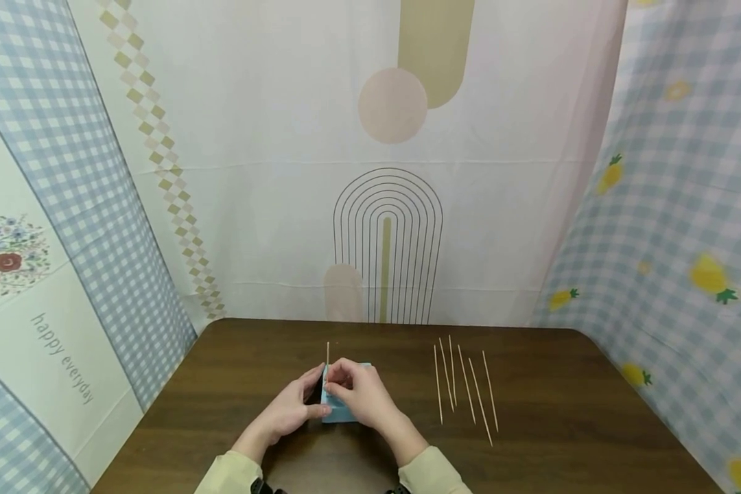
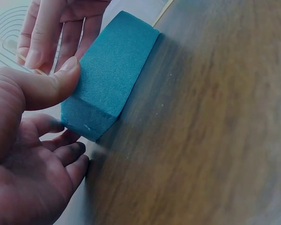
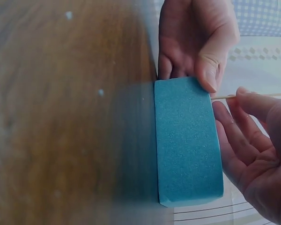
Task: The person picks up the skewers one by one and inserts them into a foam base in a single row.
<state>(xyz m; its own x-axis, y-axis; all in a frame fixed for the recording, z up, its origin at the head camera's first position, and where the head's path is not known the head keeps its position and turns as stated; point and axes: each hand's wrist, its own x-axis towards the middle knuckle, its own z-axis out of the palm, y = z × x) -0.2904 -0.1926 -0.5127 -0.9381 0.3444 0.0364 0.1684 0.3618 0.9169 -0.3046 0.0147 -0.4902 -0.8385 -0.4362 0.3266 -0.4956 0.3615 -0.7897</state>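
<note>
A light blue, foam-like block lies on the table between both hands. My left hand grips its left end, thumb on the near side and fingers round the far side; the left wrist view shows the thumb against the block. Thumb and forefinger of my right hand pinch a thin wooden stick, which stands upright over the block's left part. In the right wrist view the lower end of the stick meets the block's top face, close to the left thumb.
Several thin wooden sticks lie roughly side by side to the right of the hands on the dark brown wooden table. Small pale crumbs dot the tabletop near the block. A patterned cloth hangs behind the table's far edge, with checked cloths at both sides.
</note>
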